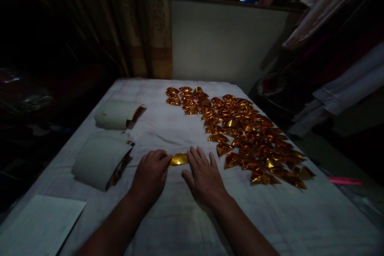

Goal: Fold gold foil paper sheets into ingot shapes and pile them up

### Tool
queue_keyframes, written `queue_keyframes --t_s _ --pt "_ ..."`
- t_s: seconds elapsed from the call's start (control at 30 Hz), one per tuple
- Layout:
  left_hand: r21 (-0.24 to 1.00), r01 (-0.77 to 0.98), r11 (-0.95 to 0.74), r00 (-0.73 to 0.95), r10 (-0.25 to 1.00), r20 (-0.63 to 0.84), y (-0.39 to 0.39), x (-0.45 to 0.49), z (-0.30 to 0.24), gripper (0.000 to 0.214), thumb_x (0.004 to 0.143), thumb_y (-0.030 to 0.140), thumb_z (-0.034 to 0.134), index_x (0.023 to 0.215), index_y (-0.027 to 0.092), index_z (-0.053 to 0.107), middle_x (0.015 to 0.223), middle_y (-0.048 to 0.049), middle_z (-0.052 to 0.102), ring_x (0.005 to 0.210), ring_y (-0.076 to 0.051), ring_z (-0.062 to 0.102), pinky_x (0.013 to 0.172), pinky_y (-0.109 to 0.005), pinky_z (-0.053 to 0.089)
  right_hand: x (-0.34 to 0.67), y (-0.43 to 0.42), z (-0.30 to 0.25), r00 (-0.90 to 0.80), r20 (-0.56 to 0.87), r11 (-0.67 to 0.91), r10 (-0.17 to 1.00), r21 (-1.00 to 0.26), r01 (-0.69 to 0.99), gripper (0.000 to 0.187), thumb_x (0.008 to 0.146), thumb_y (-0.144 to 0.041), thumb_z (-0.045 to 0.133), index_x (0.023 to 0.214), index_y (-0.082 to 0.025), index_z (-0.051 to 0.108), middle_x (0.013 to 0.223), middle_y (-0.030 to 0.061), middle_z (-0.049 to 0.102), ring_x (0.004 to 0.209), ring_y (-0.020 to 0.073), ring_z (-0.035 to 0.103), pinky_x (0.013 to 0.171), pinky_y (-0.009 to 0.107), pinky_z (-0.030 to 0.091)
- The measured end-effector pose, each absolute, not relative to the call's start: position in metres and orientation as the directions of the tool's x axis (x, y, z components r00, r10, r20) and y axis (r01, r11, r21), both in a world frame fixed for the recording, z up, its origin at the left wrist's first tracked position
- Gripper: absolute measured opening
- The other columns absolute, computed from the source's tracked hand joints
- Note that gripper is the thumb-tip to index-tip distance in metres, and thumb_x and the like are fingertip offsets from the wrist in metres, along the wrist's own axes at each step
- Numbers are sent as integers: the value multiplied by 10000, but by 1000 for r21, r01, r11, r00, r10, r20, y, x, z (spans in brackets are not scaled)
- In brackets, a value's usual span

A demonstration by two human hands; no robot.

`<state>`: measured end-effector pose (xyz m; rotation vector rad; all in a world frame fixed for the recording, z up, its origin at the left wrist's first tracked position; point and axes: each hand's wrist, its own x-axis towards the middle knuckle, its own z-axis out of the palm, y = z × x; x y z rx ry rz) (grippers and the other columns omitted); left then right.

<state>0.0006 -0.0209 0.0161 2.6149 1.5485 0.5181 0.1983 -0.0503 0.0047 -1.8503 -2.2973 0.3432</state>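
Note:
A small strip of gold foil paper (179,159) lies on the white-covered table (168,128) between my two hands. My left hand (151,176) has its fingers curled, and the fingertips press on the strip's left end. My right hand (204,176) lies flat with fingers stretched out, its fingertips over the strip's right end. A broad spread of several folded gold foil pieces (246,136) covers the table to the right and beyond my hands.
Two curled stacks of white-backed foil sheets lie on the left, one (100,160) near my left hand and one (117,114) farther back. A white sheet (42,224) lies at the near left corner. A curtain (144,24) and hanging clothes (339,48) border the table.

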Motion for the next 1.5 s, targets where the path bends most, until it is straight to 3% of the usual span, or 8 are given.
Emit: queue_keyframes --t_s 0.13,0.23,0.37,0.73,0.97,1.2,1.33,1.5 --pt "138 748 -649 585 744 325 -24 6 6 432 1021 308 445 1433 202 516 1464 -87 568 1399 -298 426 1176 -542 245 198 -50 3 -222 -7 210 975 -288 934 633 1030 -528 370 1560 -183 344 1641 71 237 1536 294 173 1236 588 78" --pt "129 714 -688 653 721 231 -24 10 0 511 1043 464 385 1496 233 439 1517 -52 523 1446 -282 392 1217 -540 157 198 -49 4 -234 -17 219 972 -291 931 622 1032 -497 378 1567 -184 326 1644 63 221 1537 296 166 1235 593 74" --pt "128 755 -643 628 765 141 -27 8 -1 536 1054 481 324 1531 244 388 1556 -43 466 1472 -281 361 1225 -553 127 200 -51 6 -225 -27 209 974 -283 936 618 1029 -461 395 1564 -160 325 1642 75 225 1537 287 172 1236 589 89" --pt "67 811 -581 565 808 170 -42 -10 -10 519 1039 425 365 1524 242 405 1564 -48 453 1474 -282 359 1226 -560 130 209 -64 6 -165 25 166 986 -245 955 637 1024 -450 408 1556 -109 331 1632 123 247 1531 300 193 1230 598 117" --pt "67 822 -566 548 817 177 -43 -7 -9 509 1049 401 313 1525 246 404 1555 -39 469 1470 -271 368 1223 -558 151 185 -51 12 -387 28 377 921 -309 873 548 1050 -387 330 1558 -183 345 1632 70 282 1527 253 217 1242 567 75" --pt "46 875 -481 463 863 203 -50 -7 -8 486 1027 346 346 1484 236 469 1513 -64 525 1452 -297 391 1203 -585 177 195 -55 17 -202 -58 178 978 -280 943 556 1049 -401 328 1557 -175 345 1638 87 273 1531 268 203 1228 589 89" --pt "57 882 -467 436 857 275 -56 -1 1 401 996 273 431 1364 229 582 1407 -85 625 1376 -327 474 1168 -610 228 198 -64 19 -178 -26 164 984 -277 947 546 1039 -379 371 1540 -160 377 1623 103 314 1517 288 243 1216 604 127" --pt "69 870 -488 436 827 354 -67 6 13 199 990 221 490 1064 210 675 1092 -72 728 1064 -255 638 1053 -485 397 199 -82 12 -182 59 191 982 -315 930 493 1010 -363 463 1475 -199 484 1576 95 418 1479 302 326 1202 583 188"
